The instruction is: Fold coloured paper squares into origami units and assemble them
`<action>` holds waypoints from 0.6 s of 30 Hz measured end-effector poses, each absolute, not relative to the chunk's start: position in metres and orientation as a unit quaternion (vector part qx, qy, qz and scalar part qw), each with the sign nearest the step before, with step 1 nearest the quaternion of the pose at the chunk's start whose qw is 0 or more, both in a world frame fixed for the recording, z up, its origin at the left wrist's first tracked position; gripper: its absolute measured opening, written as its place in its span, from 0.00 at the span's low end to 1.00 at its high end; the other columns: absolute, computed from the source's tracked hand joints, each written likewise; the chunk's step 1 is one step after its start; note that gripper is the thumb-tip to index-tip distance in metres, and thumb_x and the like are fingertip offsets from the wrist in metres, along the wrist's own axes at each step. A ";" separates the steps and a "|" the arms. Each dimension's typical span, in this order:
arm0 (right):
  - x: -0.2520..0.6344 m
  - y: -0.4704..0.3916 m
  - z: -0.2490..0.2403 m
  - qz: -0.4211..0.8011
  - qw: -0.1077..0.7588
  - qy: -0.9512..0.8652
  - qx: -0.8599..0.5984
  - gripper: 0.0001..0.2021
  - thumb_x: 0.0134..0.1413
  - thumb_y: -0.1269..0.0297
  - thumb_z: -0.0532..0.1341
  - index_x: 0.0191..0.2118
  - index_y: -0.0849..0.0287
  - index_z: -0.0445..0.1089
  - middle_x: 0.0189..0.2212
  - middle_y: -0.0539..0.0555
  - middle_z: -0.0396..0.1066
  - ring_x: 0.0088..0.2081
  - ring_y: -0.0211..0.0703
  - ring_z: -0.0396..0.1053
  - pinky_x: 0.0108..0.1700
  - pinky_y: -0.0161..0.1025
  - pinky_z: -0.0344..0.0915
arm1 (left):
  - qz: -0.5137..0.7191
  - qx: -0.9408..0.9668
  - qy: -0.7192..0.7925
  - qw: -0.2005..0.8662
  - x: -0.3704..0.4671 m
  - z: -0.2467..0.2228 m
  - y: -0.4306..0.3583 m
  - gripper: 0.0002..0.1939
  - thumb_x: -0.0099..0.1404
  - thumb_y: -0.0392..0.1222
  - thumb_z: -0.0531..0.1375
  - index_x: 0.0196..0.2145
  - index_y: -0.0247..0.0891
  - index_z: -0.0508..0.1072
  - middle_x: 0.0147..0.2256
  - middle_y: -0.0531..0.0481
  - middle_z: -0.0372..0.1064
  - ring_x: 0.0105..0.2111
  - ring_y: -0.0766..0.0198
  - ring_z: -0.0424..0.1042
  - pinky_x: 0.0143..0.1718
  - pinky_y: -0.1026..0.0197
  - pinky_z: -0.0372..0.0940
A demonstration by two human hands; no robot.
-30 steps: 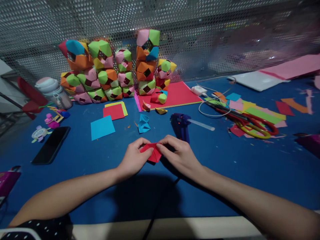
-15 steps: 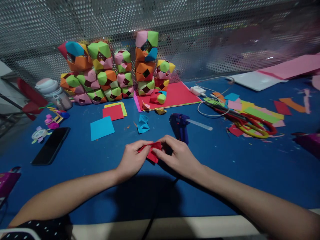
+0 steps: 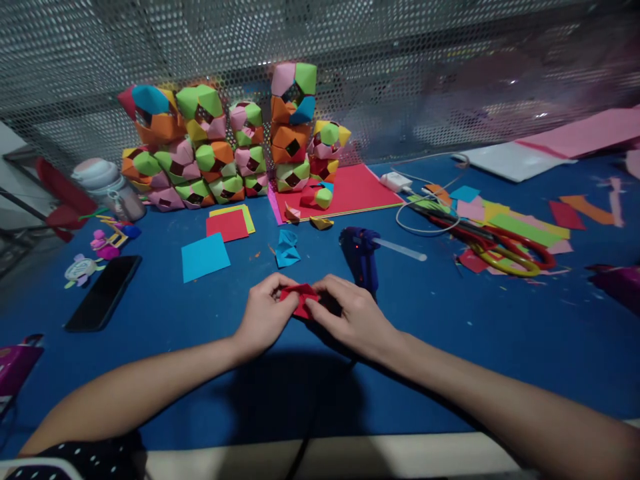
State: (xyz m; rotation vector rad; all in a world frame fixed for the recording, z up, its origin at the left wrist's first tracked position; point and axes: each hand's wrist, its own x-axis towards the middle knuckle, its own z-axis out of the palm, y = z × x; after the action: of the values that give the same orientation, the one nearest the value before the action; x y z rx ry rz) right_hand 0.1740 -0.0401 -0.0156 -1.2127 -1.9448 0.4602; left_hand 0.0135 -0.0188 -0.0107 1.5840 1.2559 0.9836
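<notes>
Ctr: your L hand (image 3: 264, 315) & R hand (image 3: 359, 312) are pinching folded red paper (image 3: 302, 293), prob. keeping it from unfolding. R of ctr: glue gun (image 3: 364, 244) is resting near R hand, likely for reach. Upper L-ctr: paper models (image 3: 290, 142) are standing stacked, saving space?

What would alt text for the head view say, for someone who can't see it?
A left hand and right hand pinch a folded red paper over a blue table. Beyond them are a folded blue paper and a glue gun; stacked multicolored paper shapes stand at the back, and scissors lie among paper scraps at right.
</notes>
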 end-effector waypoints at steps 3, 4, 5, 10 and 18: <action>0.174 -0.038 -0.018 0.192 0.387 -0.758 -0.489 0.09 0.56 0.65 0.55 0.26 0.59 0.64 0.22 0.50 0.66 0.25 0.37 0.62 0.30 0.35 0.57 | 0.403 0.619 0.513 0.437 0.014 -0.013 -0.015 0.05 0.54 0.33 0.57 0.29 0.35 0.72 0.27 0.55 0.70 0.28 0.69 0.67 0.30 0.68 0.61; 0.175 -0.037 -0.019 0.186 0.387 -0.759 -0.489 0.10 0.56 0.66 0.55 0.24 0.59 0.63 0.21 0.49 0.65 0.24 0.36 0.61 0.30 0.35 0.56 | 0.400 0.618 0.512 0.442 0.014 -0.013 -0.014 0.05 0.54 0.33 0.57 0.29 0.35 0.72 0.27 0.55 0.70 0.28 0.69 0.67 0.30 0.68 0.61; 0.175 -0.036 -0.021 0.176 0.389 -0.761 -0.488 0.10 0.56 0.67 0.54 0.23 0.58 0.62 0.20 0.49 0.64 0.24 0.36 0.61 0.29 0.35 0.56 | 0.397 0.618 0.509 0.449 0.014 -0.013 -0.013 0.05 0.54 0.33 0.56 0.30 0.35 0.72 0.28 0.54 0.70 0.28 0.69 0.67 0.30 0.68 0.62; 0.179 -0.032 -0.026 0.135 0.394 -0.776 -0.474 0.11 0.54 0.69 0.54 0.21 0.58 0.59 0.19 0.48 0.63 0.23 0.35 0.59 0.29 0.34 0.55 | 0.381 0.638 0.490 0.455 0.016 -0.011 -0.014 0.07 0.55 0.32 0.54 0.32 0.35 0.71 0.30 0.53 0.70 0.31 0.68 0.68 0.34 0.66 0.63; 0.182 -0.033 -0.027 0.079 0.383 -0.811 -0.436 0.12 0.56 0.69 0.54 0.21 0.58 0.60 0.18 0.49 0.63 0.22 0.36 0.58 0.29 0.34 0.54 | 0.356 0.656 0.489 0.451 0.016 -0.008 -0.018 0.04 0.55 0.34 0.57 0.29 0.34 0.71 0.26 0.54 0.68 0.27 0.69 0.66 0.31 0.67 0.62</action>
State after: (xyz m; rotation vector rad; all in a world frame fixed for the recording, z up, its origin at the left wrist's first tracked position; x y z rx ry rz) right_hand 0.1823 -0.0325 -0.0265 -1.1124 -2.0671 0.2015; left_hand 0.0163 -0.0182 -0.0083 1.6224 1.2084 0.8810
